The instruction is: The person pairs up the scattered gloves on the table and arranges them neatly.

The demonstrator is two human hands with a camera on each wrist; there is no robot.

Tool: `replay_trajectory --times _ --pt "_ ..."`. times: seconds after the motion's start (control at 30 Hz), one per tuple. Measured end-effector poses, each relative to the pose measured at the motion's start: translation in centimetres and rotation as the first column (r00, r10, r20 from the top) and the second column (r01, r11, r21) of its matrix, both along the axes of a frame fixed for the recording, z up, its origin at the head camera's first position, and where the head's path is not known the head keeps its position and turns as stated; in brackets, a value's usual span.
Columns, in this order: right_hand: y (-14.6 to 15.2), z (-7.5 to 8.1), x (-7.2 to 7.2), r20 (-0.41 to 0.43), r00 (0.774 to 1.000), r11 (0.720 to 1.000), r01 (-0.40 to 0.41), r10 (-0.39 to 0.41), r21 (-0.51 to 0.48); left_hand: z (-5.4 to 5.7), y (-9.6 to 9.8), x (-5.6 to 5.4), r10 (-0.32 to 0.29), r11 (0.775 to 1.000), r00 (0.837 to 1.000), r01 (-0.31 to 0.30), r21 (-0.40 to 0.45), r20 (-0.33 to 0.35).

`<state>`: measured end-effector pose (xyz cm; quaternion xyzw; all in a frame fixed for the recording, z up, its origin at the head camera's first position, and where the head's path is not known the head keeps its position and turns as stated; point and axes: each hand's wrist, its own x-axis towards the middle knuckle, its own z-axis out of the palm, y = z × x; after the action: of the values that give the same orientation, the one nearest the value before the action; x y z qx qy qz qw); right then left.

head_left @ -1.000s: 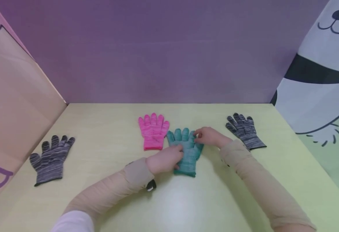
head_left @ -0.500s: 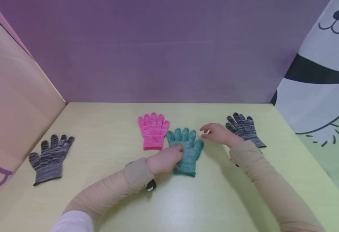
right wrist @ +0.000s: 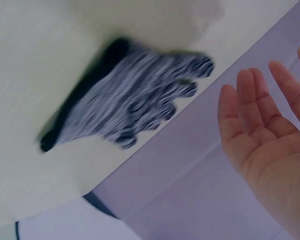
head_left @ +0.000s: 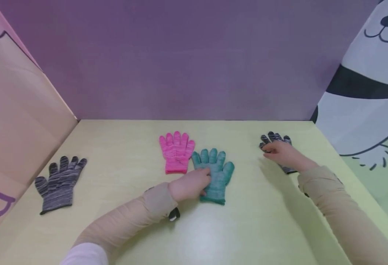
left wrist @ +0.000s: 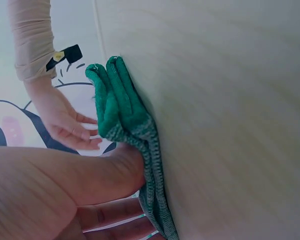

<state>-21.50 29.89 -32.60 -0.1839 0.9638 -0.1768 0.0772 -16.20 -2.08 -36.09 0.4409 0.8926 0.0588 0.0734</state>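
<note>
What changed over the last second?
The right hand came away from the teal glove and moved right; it is now over the right gray glove, apart from it in the right wrist view. Unchanged: the left hand resting on the teal glove; the pink glove and left gray glove.

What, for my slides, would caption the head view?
Left hand touches a teal knit glove; right hand hovers near a grey-black knit glove.

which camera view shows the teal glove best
The head view: the teal glove lies spread out with all its fingers in sight, partly covered by the left hand. The left wrist view catches it nearly edge-on; the right wrist view doesn't show it.
</note>
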Motion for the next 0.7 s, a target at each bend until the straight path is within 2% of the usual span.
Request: replay_trajectory --times 0.17,0.37,0.57,0.7 --pt "2.7 -0.8 0.4 -0.022 1.000 0.999 -0.008 0.009 0.052 -0.1 0.0 0.0 0.008 1.000 1.000 -0.008 -0.015 0.009" --pt "4.9 -1.0 1.3 -0.063 0.998 0.995 0.002 0.005 0.100 0.0 0.1 0.0 0.007 1.000 1.000 -0.007 -0.014 0.008" --pt "6.1 -1.1 1.9 -0.074 0.997 0.993 0.007 0.001 0.115 0.1 0.0 0.1 0.005 1.000 1.000 -0.005 -0.004 0.000" --pt "6.6 -1.7 2.3 -0.058 0.998 0.994 -0.005 0.011 0.113 0.0 0.0 0.3 0.004 1.000 1.000 -0.004 0.001 0.002"
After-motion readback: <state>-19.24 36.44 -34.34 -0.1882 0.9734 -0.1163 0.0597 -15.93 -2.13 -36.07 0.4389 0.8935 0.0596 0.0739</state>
